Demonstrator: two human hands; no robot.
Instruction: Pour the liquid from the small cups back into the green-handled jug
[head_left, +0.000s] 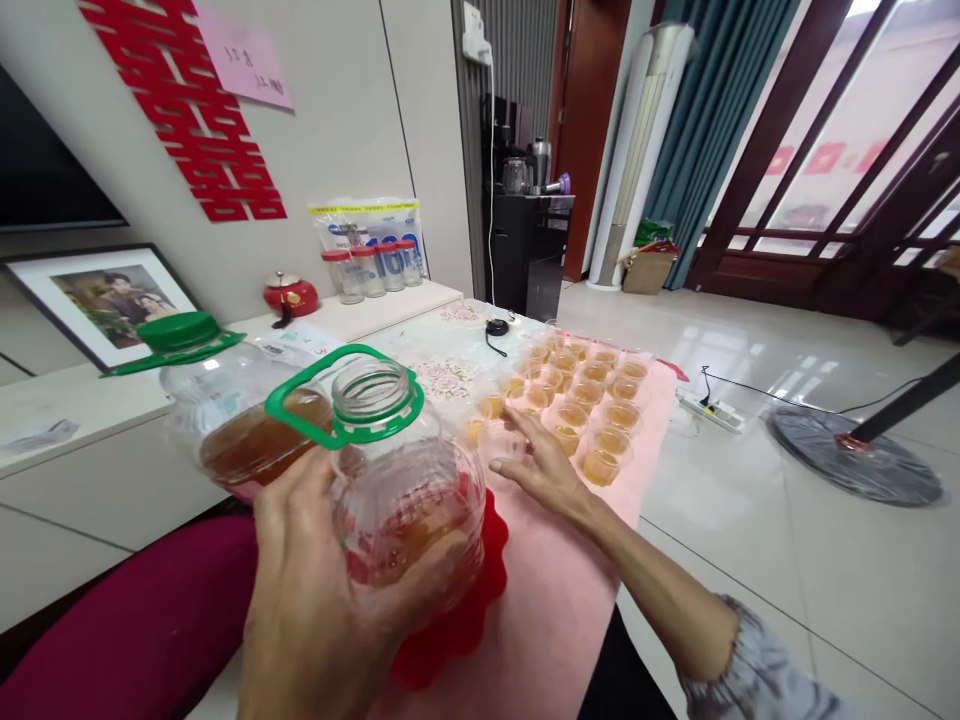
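your left hand (315, 590) is wrapped around the belly of a clear plastic jug (409, 500), palm and fingers closed firmly on it, its uncapped mouth ringed by a green handle (341, 395) and amber liquid pooled low inside. you hold it tilted, close to your chest, above the near end of a pink cloth (555, 610). your right hand (544, 465) lies flat on that cloth, fingers spread about a small clear cup (499, 440); whether it pinches the cup cannot be told. just beyond it stand rows of filled cups (592, 400), all amber. behind the held jug sits a second jug (225, 430) with a green lid (180, 335). farther back, a red pot (291, 295) and red-capped jars (371, 268) stand on a white cabinet (67, 400).
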